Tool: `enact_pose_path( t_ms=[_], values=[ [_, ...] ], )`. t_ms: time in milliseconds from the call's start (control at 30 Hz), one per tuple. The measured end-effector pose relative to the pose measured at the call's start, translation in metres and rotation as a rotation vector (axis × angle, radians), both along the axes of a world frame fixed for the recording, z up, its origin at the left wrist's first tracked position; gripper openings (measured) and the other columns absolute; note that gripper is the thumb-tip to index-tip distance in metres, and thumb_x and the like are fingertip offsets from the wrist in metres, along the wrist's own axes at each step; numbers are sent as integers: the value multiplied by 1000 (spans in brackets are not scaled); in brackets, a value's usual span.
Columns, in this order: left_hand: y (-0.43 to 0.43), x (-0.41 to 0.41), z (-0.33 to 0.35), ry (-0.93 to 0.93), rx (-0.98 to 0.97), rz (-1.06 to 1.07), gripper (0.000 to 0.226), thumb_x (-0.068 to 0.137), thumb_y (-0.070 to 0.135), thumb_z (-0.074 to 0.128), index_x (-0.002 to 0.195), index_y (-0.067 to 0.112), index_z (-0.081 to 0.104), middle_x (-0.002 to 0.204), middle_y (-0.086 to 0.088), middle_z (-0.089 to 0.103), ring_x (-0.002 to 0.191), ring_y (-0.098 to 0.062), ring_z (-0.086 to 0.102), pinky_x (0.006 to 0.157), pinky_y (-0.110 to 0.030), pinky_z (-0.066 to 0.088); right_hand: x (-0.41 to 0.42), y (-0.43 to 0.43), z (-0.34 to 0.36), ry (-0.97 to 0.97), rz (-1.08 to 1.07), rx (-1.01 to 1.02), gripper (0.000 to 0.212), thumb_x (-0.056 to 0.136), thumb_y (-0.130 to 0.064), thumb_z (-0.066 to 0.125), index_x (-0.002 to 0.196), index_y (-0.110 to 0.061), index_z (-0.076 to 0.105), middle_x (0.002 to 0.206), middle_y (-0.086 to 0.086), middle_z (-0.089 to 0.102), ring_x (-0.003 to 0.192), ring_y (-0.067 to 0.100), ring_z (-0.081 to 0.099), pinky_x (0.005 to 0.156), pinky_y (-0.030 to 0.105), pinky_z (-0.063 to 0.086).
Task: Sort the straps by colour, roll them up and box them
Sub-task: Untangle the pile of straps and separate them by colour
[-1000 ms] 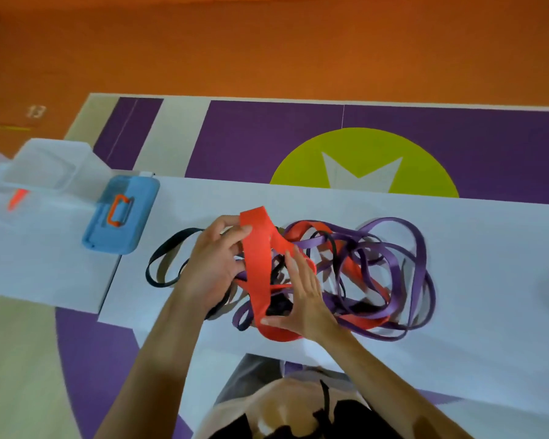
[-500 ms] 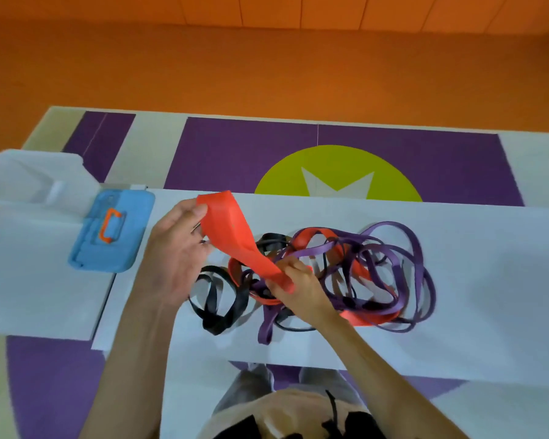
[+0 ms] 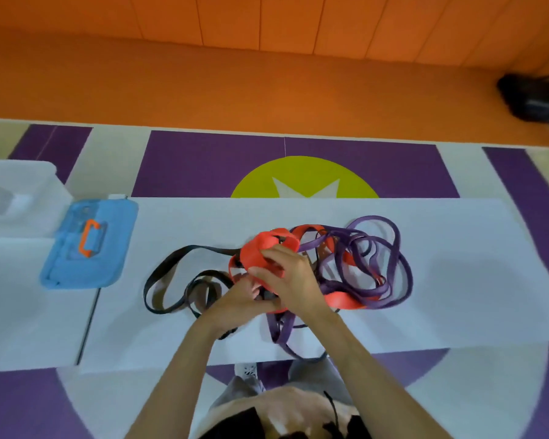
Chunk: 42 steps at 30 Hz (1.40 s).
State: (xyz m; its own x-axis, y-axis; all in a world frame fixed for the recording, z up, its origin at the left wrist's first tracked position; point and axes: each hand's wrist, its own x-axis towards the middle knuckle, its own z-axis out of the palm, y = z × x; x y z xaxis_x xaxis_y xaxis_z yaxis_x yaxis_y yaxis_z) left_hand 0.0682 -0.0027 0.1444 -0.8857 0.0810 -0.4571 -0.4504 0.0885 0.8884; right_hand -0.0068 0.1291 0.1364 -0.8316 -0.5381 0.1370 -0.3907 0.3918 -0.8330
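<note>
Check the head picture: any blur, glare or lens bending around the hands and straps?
Head view: light is even, with no glare on the white table; soft shadows lie under the black strap. The left hand, the right hand and the red strap they hold look slightly smeared. The clear box at far left is washed out and soft. Wide-angle bending bows straight edges toward the corners.

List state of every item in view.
red strap: bunched up, held, not rolled
purple straps: tangled, loose on table
black strap: unrolled, looped on table
blue lid: off, flat on table
clear box: open
left hand: grips red strap
right hand: grips red strap
</note>
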Motion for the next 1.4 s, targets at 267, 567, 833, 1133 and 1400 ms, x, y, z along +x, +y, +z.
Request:
enact_pose_path(
  t_ms=[267,567,833,1133,1400],
  values=[
    [16,-16,-6,63,124,446,14,103,16,63,111,18,74,97,2,79,92,-9,74,78,-15,54,-22,73,-35,-4,-212,64,36,100,-32,66,135,-21,66,136,-10,60,133,4,45,117,29,34],
    [1,-40,25,84,136,911,50,101,30,67,57,19,45,78,-11,60,91,-25,72,84,-24,62,-53,229,-140,-384,-299,767,80,84,2,69,155,-26,45,163,9,34,151,36,28,117,51,38],
    [16,-53,45,184,17,992,31,102,29,64,109,0,74,108,-8,79,107,-25,75,93,-43,58,-105,236,-130,-194,-311,504,18,93,-16,73,100,-33,70,106,-14,61,104,15,61,82,31,48],
    [61,-68,59,183,-188,1063,20,102,38,63,98,33,82,100,7,80,96,-12,75,102,-45,54,-171,225,-118,-259,-385,193,16,104,-28,58,113,-40,62,117,-13,58,82,15,70,66,44,57],
    [73,-67,67,252,-246,1281,41,90,51,67,116,20,76,113,-5,77,109,-30,71,102,-59,53,-205,260,-161,-475,-694,139,32,93,-54,46,97,-26,60,95,6,71,87,34,72,79,50,61]
  ],
)
